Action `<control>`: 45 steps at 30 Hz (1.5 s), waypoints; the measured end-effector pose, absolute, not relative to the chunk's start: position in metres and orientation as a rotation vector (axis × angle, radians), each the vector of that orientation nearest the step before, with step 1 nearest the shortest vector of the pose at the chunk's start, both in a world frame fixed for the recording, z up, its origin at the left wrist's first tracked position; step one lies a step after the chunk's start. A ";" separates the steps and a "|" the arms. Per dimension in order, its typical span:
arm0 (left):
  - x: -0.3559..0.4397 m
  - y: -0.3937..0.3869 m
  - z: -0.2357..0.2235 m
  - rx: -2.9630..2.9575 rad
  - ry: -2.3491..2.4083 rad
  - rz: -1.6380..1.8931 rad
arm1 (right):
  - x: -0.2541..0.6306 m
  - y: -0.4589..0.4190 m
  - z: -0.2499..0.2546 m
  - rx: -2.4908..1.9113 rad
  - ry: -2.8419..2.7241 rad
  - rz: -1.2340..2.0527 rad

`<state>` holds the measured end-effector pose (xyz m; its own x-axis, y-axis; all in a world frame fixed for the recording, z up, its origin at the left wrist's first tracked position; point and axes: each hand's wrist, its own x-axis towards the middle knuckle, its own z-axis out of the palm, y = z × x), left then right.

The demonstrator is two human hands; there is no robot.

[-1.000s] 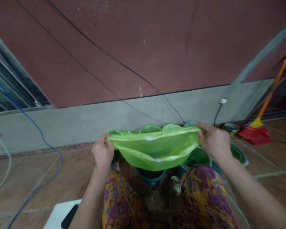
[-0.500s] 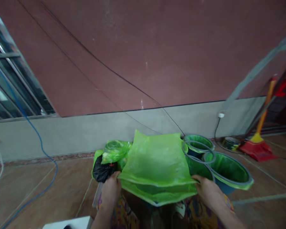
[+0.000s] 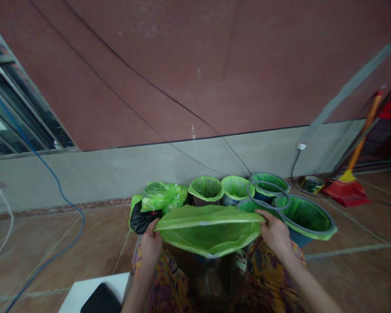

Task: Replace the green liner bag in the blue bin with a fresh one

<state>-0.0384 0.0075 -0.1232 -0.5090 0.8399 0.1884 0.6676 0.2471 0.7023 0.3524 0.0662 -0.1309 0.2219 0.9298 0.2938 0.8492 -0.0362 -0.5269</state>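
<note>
Stretched between my two hands is a green plastic bag [image 3: 211, 237], its mouth spread wide and facing me. My left hand [image 3: 151, 243] pinches the left corner of the rim. At the opposite corner, my right hand [image 3: 275, 230] grips the rim between thumb and fingers. Just behind the bag stand a lined bin [image 3: 206, 189] and another lined bin [image 3: 236, 189], both with green bags folded over their rims. Grey rings [image 3: 267, 194] rest across the bins at the right, next to a larger blue lined bin [image 3: 308, 217]. Whatever is directly under the bag is mostly hidden.
Bundled green bags [image 3: 163, 195] and a black bag [image 3: 141, 217] lie at the left by the wall. A white box [image 3: 81, 298] with a dark object on it is at lower left. A blue cable [image 3: 63, 195] crosses the floor; a red dustpan [image 3: 347, 191] stands at right.
The bag has swung down from a raised, billowed position, and its mouth gapes wider. Bins behind it have come into view. Both hands keep their hold and sit slightly higher in view.
</note>
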 end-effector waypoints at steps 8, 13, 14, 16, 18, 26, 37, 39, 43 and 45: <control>-0.053 0.006 -0.148 1.082 2.041 1.510 | 0.365 0.056 -0.139 -1.814 -1.299 0.668; -0.046 0.006 -0.141 1.157 1.970 1.658 | 0.374 0.061 -0.151 -1.651 -1.099 0.803; -0.045 0.006 -0.139 1.173 1.930 1.691 | 0.374 0.062 -0.151 -1.627 -1.056 0.825; -0.042 0.007 -0.135 1.196 1.832 1.729 | 0.372 0.064 -0.148 -1.573 -0.992 0.847; -0.041 0.008 -0.131 1.203 1.738 1.722 | 0.369 0.065 -0.142 -1.503 -0.937 0.851; -0.050 -0.004 -0.096 1.119 1.555 1.450 | 0.372 0.064 -0.129 -1.290 -0.829 1.100; -0.074 -0.007 -0.067 1.237 1.337 1.016 | 0.403 0.067 -0.102 -1.054 -1.179 1.474; -0.072 0.000 -0.065 1.500 1.402 0.920 | 0.399 0.073 -0.099 -1.137 -1.434 1.334; -0.058 0.017 -0.073 2.018 1.712 0.806 | 0.378 0.087 -0.093 -1.360 -1.917 0.572; -0.051 0.024 -0.079 2.145 1.904 0.734 | 0.365 0.091 -0.090 -1.471 -2.026 0.195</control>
<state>-0.0508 0.0237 -0.0794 0.0575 0.9690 0.2404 0.8798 -0.1630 0.4465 0.3652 0.0912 -0.0903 -0.1872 0.9002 0.3931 0.8085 0.3685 -0.4588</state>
